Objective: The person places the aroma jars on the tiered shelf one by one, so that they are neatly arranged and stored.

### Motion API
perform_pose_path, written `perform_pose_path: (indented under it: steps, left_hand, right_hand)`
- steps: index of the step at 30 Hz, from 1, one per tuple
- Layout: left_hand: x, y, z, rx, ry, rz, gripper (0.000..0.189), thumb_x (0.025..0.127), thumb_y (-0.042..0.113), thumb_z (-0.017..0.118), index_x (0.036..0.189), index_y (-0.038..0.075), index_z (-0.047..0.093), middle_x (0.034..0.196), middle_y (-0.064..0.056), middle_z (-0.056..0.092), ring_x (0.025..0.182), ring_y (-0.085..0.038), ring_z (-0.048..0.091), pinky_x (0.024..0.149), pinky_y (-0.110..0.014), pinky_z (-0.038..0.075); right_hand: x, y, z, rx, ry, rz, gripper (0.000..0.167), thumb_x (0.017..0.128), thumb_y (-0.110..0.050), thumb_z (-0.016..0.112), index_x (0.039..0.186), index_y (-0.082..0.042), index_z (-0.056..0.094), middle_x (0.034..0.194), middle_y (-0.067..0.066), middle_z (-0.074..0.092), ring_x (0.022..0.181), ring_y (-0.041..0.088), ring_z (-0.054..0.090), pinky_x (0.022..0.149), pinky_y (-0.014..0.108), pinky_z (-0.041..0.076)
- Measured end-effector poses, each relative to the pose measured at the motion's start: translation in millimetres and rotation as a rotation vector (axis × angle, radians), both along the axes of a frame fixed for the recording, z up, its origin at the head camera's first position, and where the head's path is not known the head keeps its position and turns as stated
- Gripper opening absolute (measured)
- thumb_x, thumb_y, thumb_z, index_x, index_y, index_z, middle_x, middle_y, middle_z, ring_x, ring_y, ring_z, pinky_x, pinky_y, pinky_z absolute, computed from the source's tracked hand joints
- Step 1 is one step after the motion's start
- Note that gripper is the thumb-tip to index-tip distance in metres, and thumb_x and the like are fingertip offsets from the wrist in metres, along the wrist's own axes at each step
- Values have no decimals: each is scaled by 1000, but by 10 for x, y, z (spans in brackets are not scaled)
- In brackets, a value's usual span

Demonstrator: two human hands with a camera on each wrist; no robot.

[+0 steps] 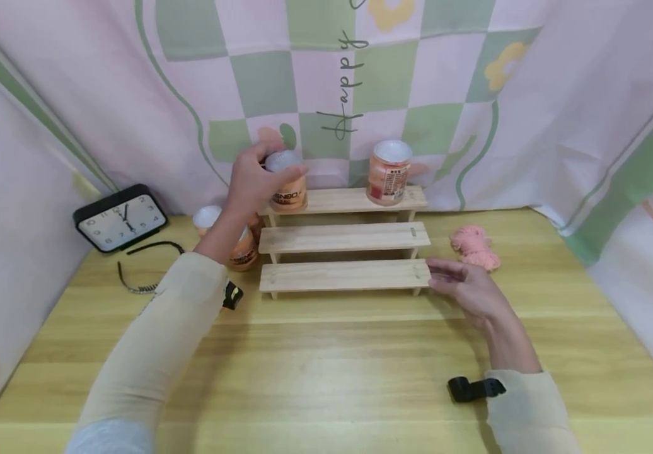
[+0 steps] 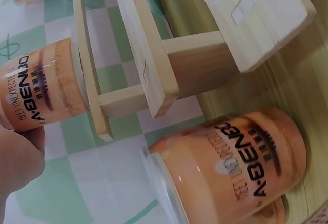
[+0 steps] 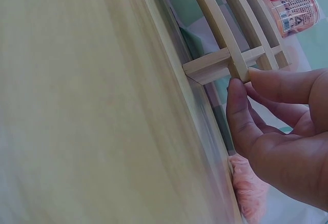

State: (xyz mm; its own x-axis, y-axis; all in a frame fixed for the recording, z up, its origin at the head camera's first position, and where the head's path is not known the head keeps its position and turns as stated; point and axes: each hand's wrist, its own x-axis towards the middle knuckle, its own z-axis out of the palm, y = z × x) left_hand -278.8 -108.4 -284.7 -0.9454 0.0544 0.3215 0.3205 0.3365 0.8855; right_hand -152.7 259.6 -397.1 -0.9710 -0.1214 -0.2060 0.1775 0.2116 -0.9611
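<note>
My left hand (image 1: 251,180) grips an orange-labelled can (image 1: 289,194) near its top, thumb on one side and fingers on the other. The can stands upright at the left end of the top board of a three-step wooden rack (image 1: 343,275). In the left wrist view the base of this can (image 2: 51,85) meets the board's edge. At the rack's right end, my right hand (image 1: 471,293) pinches the corner of the lowest board between thumb and fingers, as the right wrist view of the hand (image 3: 282,142) also shows. Another orange can (image 1: 389,176) stands toward the top board's right end.
Several more orange cans (image 1: 242,252) stand left of the rack, partly behind my left forearm. A black-framed clock (image 1: 122,217) and a black headband (image 1: 144,289) lie farther left. Pink yarn (image 1: 475,247) sits right of the rack. A checkered curtain (image 1: 326,75) hangs behind.
</note>
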Motion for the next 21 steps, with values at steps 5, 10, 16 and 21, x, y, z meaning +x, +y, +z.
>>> perform_pose_path:
  steps: [5, 10, 16, 21]
  left_hand:
    - [-34, 118, -20, 32, -15, -2, 57, 81, 30, 87, 129, 8, 66, 127, -7, 64, 108, -20, 60, 86, -36, 53]
    - [-60, 181, -31, 33, 22, 22, 57, 81, 31, 87, 128, 8, 66, 126, -8, 65, 107, -21, 61, 87, -35, 53]
    - [-79, 187, -40, 38, 38, 51, 55, 81, 31, 86, 127, 7, 67, 123, -9, 65, 104, -21, 62, 84, -35, 53]
    - [-87, 185, -47, 48, 34, 47, 56, 81, 30, 85, 128, 6, 66, 125, -10, 64, 106, -21, 61, 86, -34, 53]
  right_hand:
    - [33, 32, -8, 13, -9, -6, 55, 100, 3, 56, 151, 10, 35, 148, 33, 40, 104, 3, 61, 95, 27, 53]
    - [34, 40, -8, 18, 5, -2, 55, 101, 1, 57, 151, 10, 35, 148, 33, 40, 105, 3, 60, 94, 27, 53]
    - [5, 9, -6, 3, 5, -3, 55, 100, 3, 57, 151, 10, 36, 149, 33, 40, 106, 4, 60, 95, 27, 53]
    - [-5, -6, -5, 13, -8, -8, 55, 100, 2, 57, 151, 9, 37, 150, 31, 40, 109, 7, 59, 94, 26, 53]
